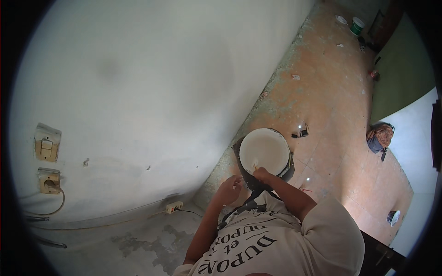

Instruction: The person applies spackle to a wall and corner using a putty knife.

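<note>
Below me stands a round white bucket (282, 138) set within a dark, wider container (287, 175). A smooth off-white mass (264, 148) fills the round opening. My right hand (262, 174) is at the bucket's near rim, closed around a thin light-coloured handle (256, 166); whatever sits at the handle's lower end is hard to see. My left hand (230, 187) hangs just left of the dark container, fingers loosely bent and apart, holding nothing.
The pale wall (152, 92) runs along the left, with a switch box (47, 143) and a plugged-in socket (49, 183). A power strip (174, 207) lies below. On the tiled floor (322, 106) are a black charger-like item (301, 132), a bag (381, 139) and a green-and-white bucket (357, 26).
</note>
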Demonstrator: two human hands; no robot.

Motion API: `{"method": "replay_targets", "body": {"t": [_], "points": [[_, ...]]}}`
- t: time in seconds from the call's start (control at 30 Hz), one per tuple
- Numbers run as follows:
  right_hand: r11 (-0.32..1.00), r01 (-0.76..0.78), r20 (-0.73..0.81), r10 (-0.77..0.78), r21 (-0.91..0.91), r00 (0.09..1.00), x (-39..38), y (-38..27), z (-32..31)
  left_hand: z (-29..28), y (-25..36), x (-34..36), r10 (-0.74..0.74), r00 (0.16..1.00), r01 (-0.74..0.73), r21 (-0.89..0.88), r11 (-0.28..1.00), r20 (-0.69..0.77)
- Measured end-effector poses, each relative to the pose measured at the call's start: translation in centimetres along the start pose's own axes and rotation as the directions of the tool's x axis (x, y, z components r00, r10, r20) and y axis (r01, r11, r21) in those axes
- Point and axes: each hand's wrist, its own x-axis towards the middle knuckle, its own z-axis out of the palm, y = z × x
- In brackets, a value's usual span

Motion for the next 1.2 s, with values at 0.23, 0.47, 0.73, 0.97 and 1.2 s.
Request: {"method": "replay_targets", "body": {"t": [0.23, 0.47, 0.73, 0.97, 1.2], "points": [[0.910, 0.322, -0.194, -0.376, -0.261, 0.906, -0.6, 1.2, 2.8, -0.2, -0.3, -1.4, -0.050, 0.999, 0.050, -0.066, 0.997, -0.004], [0.353, 0.460, 0.168, -0.614, -0.815, 0.771, -0.1, 2.2, 3.0, 0.0, 0.5, -1.4, -0.073, 0.997, 0.075, -0.061, 0.995, 0.033], [0.643, 0.553, 0.138, -0.579, -0.530, 0.804, 2.6, 6.4, 1.8, 1.9, 1.1, -0.3, 0.039, 0.997, -0.035, -0.078, 0.996, 0.060], [0.587, -0.307, 0.340, 0.057, 0.749, 0.939, -0.3, 4.2, -1.2, 1.5, 0.7, -1.1, -0.010, 1.000, 0.011, -0.056, 0.998, 0.021], [0.640, -0.125, 0.332, -0.213, 0.758, 0.919, -2.3, 3.1, -3.8, 1.1, 1.3, -1.3, 0.010, 0.999, -0.010, -0.006, 1.000, -0.048]]}}
